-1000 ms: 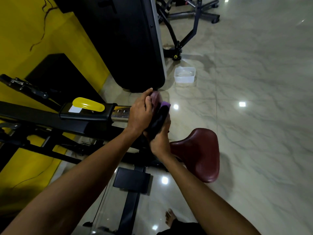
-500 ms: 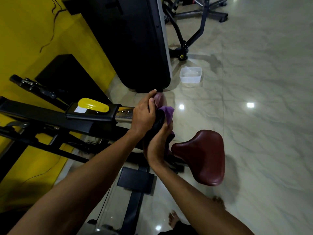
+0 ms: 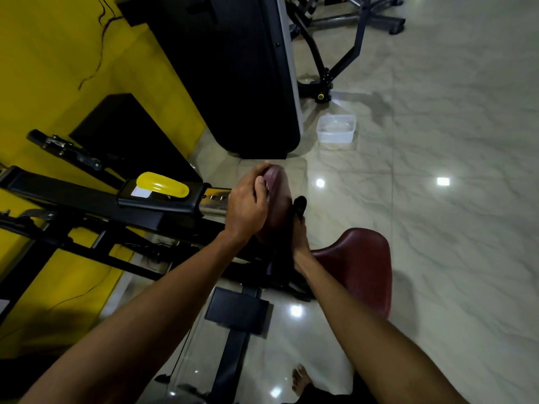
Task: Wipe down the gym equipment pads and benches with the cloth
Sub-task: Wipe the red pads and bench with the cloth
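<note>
A maroon chest pad [image 3: 277, 199] stands edge-on at the end of a chrome adjustment tube [image 3: 214, 204] on a black machine. My left hand [image 3: 246, 208] grips the pad's near edge, fingers curled over it. My right hand [image 3: 300, 237] reaches along the pad's far face and holds a dark cloth [image 3: 299, 205] against it; most of that hand and cloth are hidden behind the pad. A maroon seat pad [image 3: 358, 266] sits just right of my right forearm.
A yellow lever [image 3: 163, 185] tops the machine's black arm. A clear plastic tub [image 3: 336, 128] stands on the glossy marble floor beside a tall black weight-stack shroud [image 3: 233, 77]. Another machine's black frame [image 3: 335, 68] is behind it. Yellow wall at left. My bare foot [image 3: 300, 380] shows below.
My right hand has slid down and behind the pad, so the purple part of the cloth no longer shows and more of the maroon pad is exposed. My left hand keeps its grip.
</note>
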Demonstrator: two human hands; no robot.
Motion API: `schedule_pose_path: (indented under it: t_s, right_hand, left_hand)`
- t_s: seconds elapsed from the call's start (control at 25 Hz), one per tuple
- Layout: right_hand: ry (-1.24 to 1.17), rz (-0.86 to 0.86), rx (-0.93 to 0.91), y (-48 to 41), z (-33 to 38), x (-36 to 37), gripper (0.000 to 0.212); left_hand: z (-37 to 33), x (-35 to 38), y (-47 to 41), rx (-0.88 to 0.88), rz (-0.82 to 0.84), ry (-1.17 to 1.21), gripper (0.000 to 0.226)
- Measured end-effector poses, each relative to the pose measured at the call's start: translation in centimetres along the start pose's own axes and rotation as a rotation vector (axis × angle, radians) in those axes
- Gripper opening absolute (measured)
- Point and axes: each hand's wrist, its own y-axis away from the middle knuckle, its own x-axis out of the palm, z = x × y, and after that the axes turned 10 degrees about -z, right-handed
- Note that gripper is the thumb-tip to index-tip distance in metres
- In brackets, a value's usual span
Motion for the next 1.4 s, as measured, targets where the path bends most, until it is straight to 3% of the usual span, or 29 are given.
schedule_pose_path:
  t_s: [0.08,0.16,0.28,0.36,0.44,0.6,0.72,0.76,0.84,0.92,1.04,1.28,1.4]
  right_hand:
    - [0.012,0.021,0.047,-2.7,1.7,0.6,0.097]
    - [0.094,-0.019,-0.043,-1.3,5.9,1.2,0.091]
    - [0.135,-0.049,-0.321,2.5,9.5,2.1,0.072]
    - [0.088,-0.028,-0.527,5.1,8.3,2.0,0.067]
    - [0.078,-0.004,-0.619,6.1,4.8,1.3,0.073]
    - [0.168,-0.043,-0.400,2.3,0.4,0.2,0.076]
    - [0.125,0.029,-0.064,-2.1,3.5,0.8,0.099]
    - [0.151,0.035,-0.011,-2.7,5.2,1.0,0.096]
    - [0.247,0.047,-0.115,-1.9,9.2,1.7,0.074]
    - [0.286,0.070,-0.348,-0.6,11.6,2.4,0.056]
    - [0.246,0.077,-0.504,-0.1,11.6,2.7,0.051]
    - [0.369,0.082,0.077,-4.9,7.3,0.9,0.056]
    - [0.420,0.090,0.059,-4.9,5.8,0.8,0.047]
  left_hand:
    - [0.0,-0.1,0.0,0.010,-0.007,0.007,0.042]
    - [0.0,0.0,0.0,0.025,-0.011,0.007,0.043]
    - [0.0,0.2,-0.1,0.021,-0.017,0.006,0.044]
    - [0.1,0.2,-0.1,0.025,-0.016,0.013,0.044]
    - [0.1,0.1,-0.1,0.028,-0.014,0.005,0.043]
    - [-0.2,0.0,0.1,0.009,-0.026,0.002,0.044]
    - [-0.3,0.1,0.0,0.006,-0.028,0.010,0.044]
    - [-0.3,0.1,0.0,0.008,-0.028,0.010,0.044]
    - [-0.3,0.1,0.0,0.014,-0.025,0.009,0.044]
    - [-0.1,0.1,0.0,0.009,-0.022,0.012,0.045]
    - [0.0,0.2,-0.1,0.014,-0.022,0.016,0.046]
    - [0.1,0.3,-0.1,0.024,-0.047,-0.001,0.046]
    - [0.2,0.2,-0.1,0.018,-0.050,-0.002,0.046]
